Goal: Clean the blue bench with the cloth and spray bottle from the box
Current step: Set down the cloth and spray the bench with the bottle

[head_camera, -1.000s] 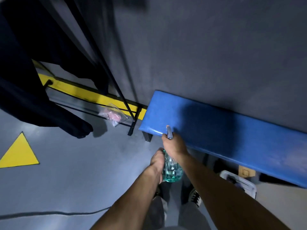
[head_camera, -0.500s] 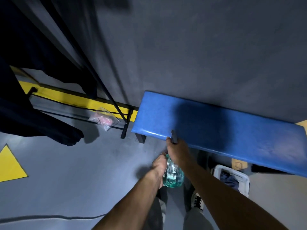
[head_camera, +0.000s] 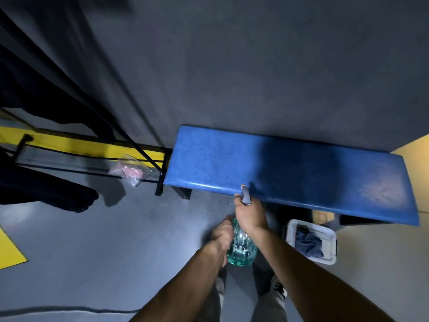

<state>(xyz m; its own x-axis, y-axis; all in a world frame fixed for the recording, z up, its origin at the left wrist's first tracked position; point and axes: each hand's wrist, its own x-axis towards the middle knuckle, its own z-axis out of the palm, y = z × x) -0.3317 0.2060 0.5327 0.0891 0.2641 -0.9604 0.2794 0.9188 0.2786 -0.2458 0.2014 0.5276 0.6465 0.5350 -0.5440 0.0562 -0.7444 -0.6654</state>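
Right hand [head_camera: 249, 212] grips the spray bottle [head_camera: 241, 247] head, left hand [head_camera: 221, 233] steadying its body. Blue bench [head_camera: 290, 173] lies at twelve o'clock, running left-right; nozzle aims there.

1. The bench [head_camera: 290, 173] has a smooth blue padded top with a soft sheen; its front edge glints.
2. The spray bottle [head_camera: 241, 249] at 6 o'clock is clear, glossy teal plastic.
3. The box [head_camera: 328, 256] at 4 o'clock is pale, matt plastic, holding a crumpled dark cloth [head_camera: 308, 242].
4. The floor [head_camera: 116, 228] is smooth grey with a dull shine.
5. A crinkly clear plastic bag [head_camera: 130, 170] lies at 9 o'clock.
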